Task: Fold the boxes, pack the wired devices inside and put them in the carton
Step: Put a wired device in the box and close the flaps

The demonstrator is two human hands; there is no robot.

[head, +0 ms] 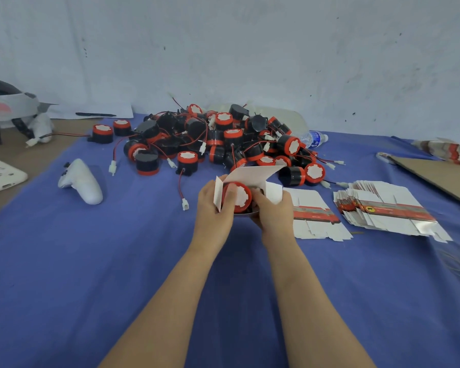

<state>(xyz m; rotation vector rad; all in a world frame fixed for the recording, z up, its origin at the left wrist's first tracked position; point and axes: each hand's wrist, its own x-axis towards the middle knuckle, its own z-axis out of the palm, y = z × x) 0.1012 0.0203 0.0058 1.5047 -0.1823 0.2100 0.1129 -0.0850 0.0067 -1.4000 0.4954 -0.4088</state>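
Blue cloth [64, 261]: covers the table from the near edge back to the wall; bare brown tabletop [24, 155] shows at the far left.
Left hand [214, 208]: reaches in from the bottom edge, back up, over the middle of the cloth. Its fingers are curled round the left side of the box and its thumb lies across the device's face.
Right hand [274, 211]: comes in beside the left, back up, fingers clamped round the box's right side, with the fingertips at the device's rim.
Box [250, 172]: white, held between both hands just above the cloth, its top flap up and pointing away, its side flaps spread.
Device [241, 196]: round, black with a red and white face, seated in the box's open mouth between the two hands, face toward the camera.
Flat boxes [314, 216]: one stack just right of the right hand, a fanned stack [383, 208] further right.
Cardboard [441, 176]: brown sheet at the right edge.
Controller [81, 181]: white, on the cloth, well left of the hands.
Pile [223, 139]: black-and-red devices with tangled red wires, just beyond the box.
Bottle [315, 138]: lying behind the pile's right end.
Wall [250, 49]: pale, scuffed.
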